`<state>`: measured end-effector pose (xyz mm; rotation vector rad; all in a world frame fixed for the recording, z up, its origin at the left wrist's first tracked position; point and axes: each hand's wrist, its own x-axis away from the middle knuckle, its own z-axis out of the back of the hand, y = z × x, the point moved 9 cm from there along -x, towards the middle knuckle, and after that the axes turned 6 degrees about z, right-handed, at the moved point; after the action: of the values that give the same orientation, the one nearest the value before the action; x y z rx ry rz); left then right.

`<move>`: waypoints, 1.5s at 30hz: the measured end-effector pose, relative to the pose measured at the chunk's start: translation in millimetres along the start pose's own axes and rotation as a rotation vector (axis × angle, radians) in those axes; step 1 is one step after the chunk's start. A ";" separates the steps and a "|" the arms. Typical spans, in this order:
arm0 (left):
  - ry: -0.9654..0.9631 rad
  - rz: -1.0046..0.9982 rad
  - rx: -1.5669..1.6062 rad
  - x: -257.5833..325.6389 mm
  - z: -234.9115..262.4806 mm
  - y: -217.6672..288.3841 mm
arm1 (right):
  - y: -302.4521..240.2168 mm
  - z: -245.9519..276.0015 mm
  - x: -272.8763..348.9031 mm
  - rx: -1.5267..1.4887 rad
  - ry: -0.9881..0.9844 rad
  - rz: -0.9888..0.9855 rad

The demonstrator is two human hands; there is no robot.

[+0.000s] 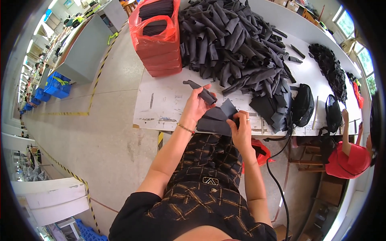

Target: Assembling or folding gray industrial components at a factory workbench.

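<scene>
My left hand (196, 105) is closed around a rolled dark grey fabric piece (194, 84), whose far end sticks out past the fingers. Between thumb and fingers, my right hand (241, 130) pinches a flat dark grey fabric piece (228, 107), with one corner raised toward the left hand. Beneath both hands, flat dark pieces (210, 125) lie stacked at the near edge of the white table (155, 98). A large heap of similar dark rolled pieces (229, 44) covers the table just beyond my hands.
A red plastic bag (161, 60) of stacked dark pieces stands at the far left. Flat dark pieces (275, 110) and two mesh-covered round objects (303, 105) lie to the right, with a black cable (270, 166) hanging down. A person in red (348, 160) works at the right.
</scene>
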<state>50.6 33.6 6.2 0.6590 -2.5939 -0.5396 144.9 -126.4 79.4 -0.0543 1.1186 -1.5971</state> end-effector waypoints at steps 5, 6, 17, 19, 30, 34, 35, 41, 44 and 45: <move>0.030 -0.052 -0.150 1.2 8.1 5.1 | 2.7 5.8 1.4 -0.048 0.002 -0.016; 0.063 -0.063 -0.161 3.1 8.9 7.0 | 0.1 8.7 0.4 -0.026 0.000 -0.016; 0.142 0.013 -0.091 -3.3 19.3 -4.3 | -38.2 13.2 -22.8 0.179 0.056 0.193; 0.153 0.037 -0.129 -0.6 14.5 -6.9 | -43.8 12.4 -27.3 0.306 0.052 0.218; 0.081 -0.146 -0.110 23.0 -27.1 -3.4 | -66.5 10.8 -34.6 0.554 0.121 0.306; 0.112 -0.275 -0.231 31.3 -34.8 -6.0 | -76.0 -1.1 -35.4 0.480 0.162 0.258; 0.091 -0.270 -0.210 29.6 -30.7 -5.7 | -72.8 -2.2 -31.9 0.402 0.155 0.265; -0.135 -0.249 -0.069 32.5 -59.3 -0.6 | -57.6 -11.4 -17.4 0.147 -0.023 0.168; -0.180 -0.323 -0.110 32.0 -62.9 -12.1 | -40.1 -9.7 -11.7 0.172 -0.114 0.151; -0.178 -0.252 -0.073 30.5 -65.0 -32.9 | -48.2 -9.6 -16.5 0.135 -0.102 0.214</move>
<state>68.6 -26.2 54.6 0.9600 -2.6548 -0.8002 110.0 -111.4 114.6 0.0705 0.9038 -1.4572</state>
